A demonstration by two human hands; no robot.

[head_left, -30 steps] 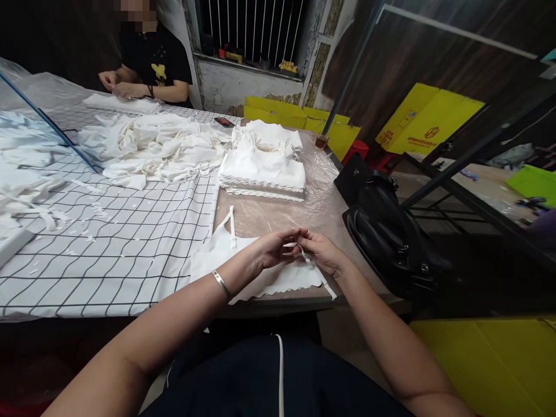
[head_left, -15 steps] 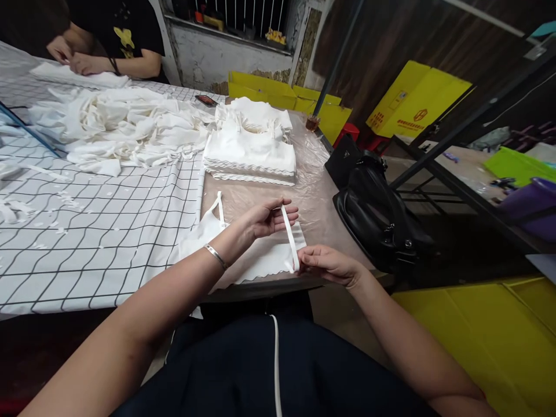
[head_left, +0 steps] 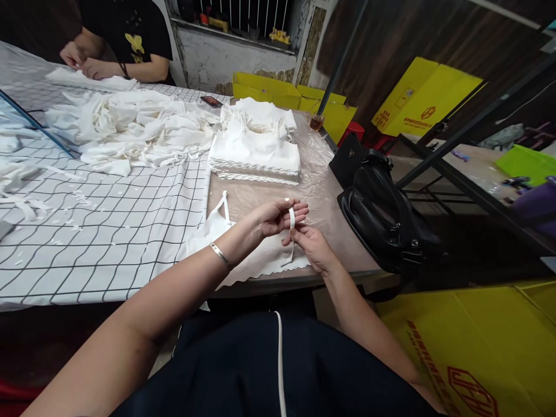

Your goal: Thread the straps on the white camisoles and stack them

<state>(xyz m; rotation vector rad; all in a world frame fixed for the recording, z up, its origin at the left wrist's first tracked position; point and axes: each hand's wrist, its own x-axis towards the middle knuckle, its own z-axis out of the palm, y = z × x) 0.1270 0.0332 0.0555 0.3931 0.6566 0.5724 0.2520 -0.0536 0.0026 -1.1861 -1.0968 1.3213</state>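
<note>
A white camisole-like top (head_left: 256, 260) lies flat at the table's front edge, partly hidden under my left forearm. One of its thin straps stands up in a loop at the far left. The other strap (head_left: 292, 219) is raised off the cloth between my hands. My left hand (head_left: 275, 217), palm up, pinches its upper end under the thumb, the other fingers stretched out behind it. Just below, my right hand (head_left: 311, 248) grips the same strap between thumb and fingers. A short tail of it hangs down to the top.
A stack of folded white tops (head_left: 256, 153) stands behind my hands, beside a heap of loose white garments (head_left: 143, 124). Black bags (head_left: 377, 202) sit at the table's right edge. Across the table, a person's hands (head_left: 89, 63) handle white cloth. Yellow boxes (head_left: 469, 341) stand right.
My right hand has moved up and inward along the strap, close to my left fingers. The strap, earlier stretched straight between both hands, now curves in a short bend. The view has shifted slightly.
</note>
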